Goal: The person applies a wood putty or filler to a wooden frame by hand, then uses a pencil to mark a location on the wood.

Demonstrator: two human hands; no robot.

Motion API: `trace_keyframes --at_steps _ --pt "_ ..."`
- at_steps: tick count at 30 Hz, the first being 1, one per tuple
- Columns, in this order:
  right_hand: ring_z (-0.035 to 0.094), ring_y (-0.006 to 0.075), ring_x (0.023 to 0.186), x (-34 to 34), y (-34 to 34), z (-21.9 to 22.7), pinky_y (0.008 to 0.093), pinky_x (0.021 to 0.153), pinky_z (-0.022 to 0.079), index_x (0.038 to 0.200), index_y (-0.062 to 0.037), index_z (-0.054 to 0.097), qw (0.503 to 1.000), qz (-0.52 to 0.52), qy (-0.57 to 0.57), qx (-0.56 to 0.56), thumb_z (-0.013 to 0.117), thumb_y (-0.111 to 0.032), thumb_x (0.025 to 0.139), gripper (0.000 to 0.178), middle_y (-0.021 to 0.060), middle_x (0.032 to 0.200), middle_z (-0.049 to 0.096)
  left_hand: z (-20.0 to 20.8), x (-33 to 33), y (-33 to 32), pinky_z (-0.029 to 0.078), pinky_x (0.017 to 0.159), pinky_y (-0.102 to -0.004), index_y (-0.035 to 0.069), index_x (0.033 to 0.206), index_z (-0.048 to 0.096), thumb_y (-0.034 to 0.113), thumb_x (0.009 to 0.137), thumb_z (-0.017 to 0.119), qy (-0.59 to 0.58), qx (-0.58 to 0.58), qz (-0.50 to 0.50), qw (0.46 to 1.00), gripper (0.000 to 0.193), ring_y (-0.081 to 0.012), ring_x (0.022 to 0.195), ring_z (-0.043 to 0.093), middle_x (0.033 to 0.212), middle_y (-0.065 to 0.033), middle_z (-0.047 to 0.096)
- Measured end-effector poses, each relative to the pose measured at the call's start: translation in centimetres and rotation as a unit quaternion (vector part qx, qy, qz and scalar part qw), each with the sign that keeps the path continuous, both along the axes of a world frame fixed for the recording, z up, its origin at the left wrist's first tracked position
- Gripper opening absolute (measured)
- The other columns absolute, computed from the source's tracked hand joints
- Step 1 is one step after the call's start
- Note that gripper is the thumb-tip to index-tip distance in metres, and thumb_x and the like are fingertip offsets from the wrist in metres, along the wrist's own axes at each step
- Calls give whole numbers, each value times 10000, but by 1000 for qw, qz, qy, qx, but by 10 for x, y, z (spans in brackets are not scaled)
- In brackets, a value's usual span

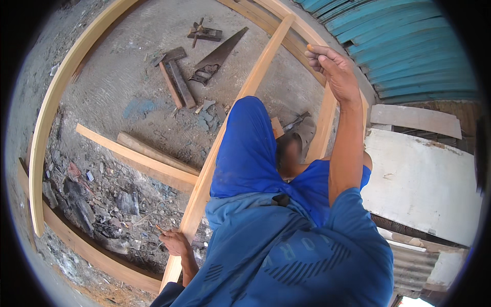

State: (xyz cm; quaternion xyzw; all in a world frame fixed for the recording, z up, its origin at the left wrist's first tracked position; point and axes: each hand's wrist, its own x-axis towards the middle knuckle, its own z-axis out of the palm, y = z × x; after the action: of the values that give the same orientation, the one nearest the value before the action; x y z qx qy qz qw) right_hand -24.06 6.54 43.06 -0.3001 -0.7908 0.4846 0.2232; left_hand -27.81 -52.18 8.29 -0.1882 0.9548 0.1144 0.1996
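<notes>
A long pale wooden beam (245, 97) runs beneath me, from the far side down to the lower edge. My left hand (176, 243) is closed at the beam's near left edge, with a thin short orange-tipped stick (159, 228) showing at its fingers. Raised at the upper right, my right hand (335, 71) has its fingers curled and thumb drawn in. Whether it holds something small, I cannot make out. Below that hand a second pale beam (323, 120) slopes past my foot (305, 134).
A hand saw (217, 57), a hammer (168, 74) and a wooden hand plane (205, 33) lie on the concrete beyond my knee. A shorter timber (138, 156) meets the beam at left, over rubble (110, 215). Teal corrugated sheeting (409, 48) and white panels (419, 179) stand at right.
</notes>
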Motion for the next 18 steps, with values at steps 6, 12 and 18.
trace_keyframes --at_steps 6,12,18 --pt "638 134 965 69 4 -23 306 907 502 1267 -7 686 995 -78 -15 -54 616 -175 989 332 93 1128 720 5 1 4 456 783 -563 54 1155 549 398 1070 346 -29 -2 -10 1000 409 -439 971 650 1029 -194 710" --pt "623 116 966 60 -16 -46 284 908 492 1296 -6 661 989 -72 -27 -125 608 -176 1003 343 84 1157 705 10 -3 8 455 815 -574 49 1110 546 384 1059 371 -13 45 8 999 381 -454 973 647 1017 -228 703" --pt "620 112 976 43 -31 -86 281 909 488 1322 15 632 985 -28 -51 -165 584 -195 1020 370 86 1157 699 17 -8 9 429 840 -567 57 1124 542 367 1057 386 -30 24 30 999 354 -453 968 644 978 -231 700"
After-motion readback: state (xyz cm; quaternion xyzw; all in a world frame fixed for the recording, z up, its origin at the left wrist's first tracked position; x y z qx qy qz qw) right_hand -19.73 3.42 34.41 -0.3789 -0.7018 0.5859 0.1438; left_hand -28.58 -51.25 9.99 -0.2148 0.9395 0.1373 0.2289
